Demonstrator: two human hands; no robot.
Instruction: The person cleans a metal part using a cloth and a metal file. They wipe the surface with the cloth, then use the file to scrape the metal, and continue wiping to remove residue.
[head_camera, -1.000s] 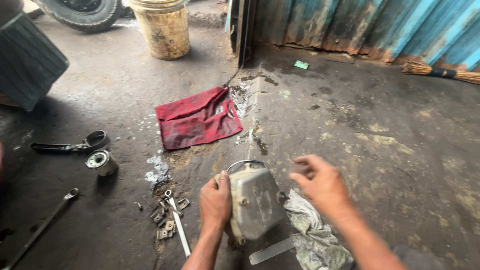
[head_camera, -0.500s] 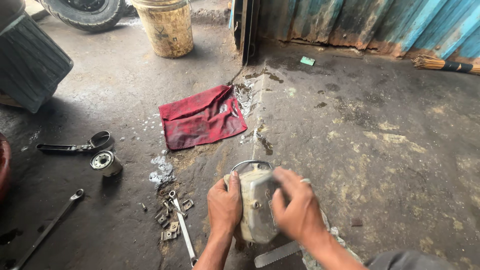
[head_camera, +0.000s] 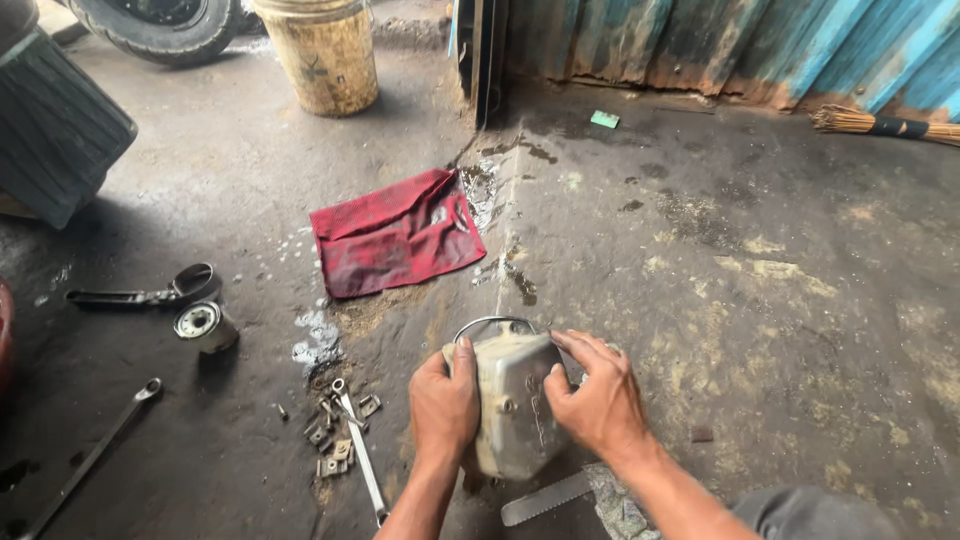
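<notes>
A grimy grey metal engine cover (head_camera: 508, 400) stands on the concrete floor in front of me. My left hand (head_camera: 443, 405) grips its left side, thumb along the top edge. My right hand (head_camera: 593, 400) clasps its right side, fingers spread over the upper corner. A thin metal gasket ring (head_camera: 490, 323) sticks out behind the cover. A flat metal blade (head_camera: 546, 497) and a dirty rag (head_camera: 620, 510) lie under my right forearm.
A red cloth (head_camera: 395, 235) lies further out. A spanner (head_camera: 358, 450) with several small nuts (head_camera: 335, 450) sits left of the cover. Far left: a filter wrench (head_camera: 150, 292), oil filter (head_camera: 203, 325), long wrench (head_camera: 95, 455). Bucket (head_camera: 318, 55), tyre (head_camera: 155, 25), broom (head_camera: 880, 123), corrugated wall behind.
My right hand came down from the air at the right and took hold of the cover's right side. The left hand kept its grip.
</notes>
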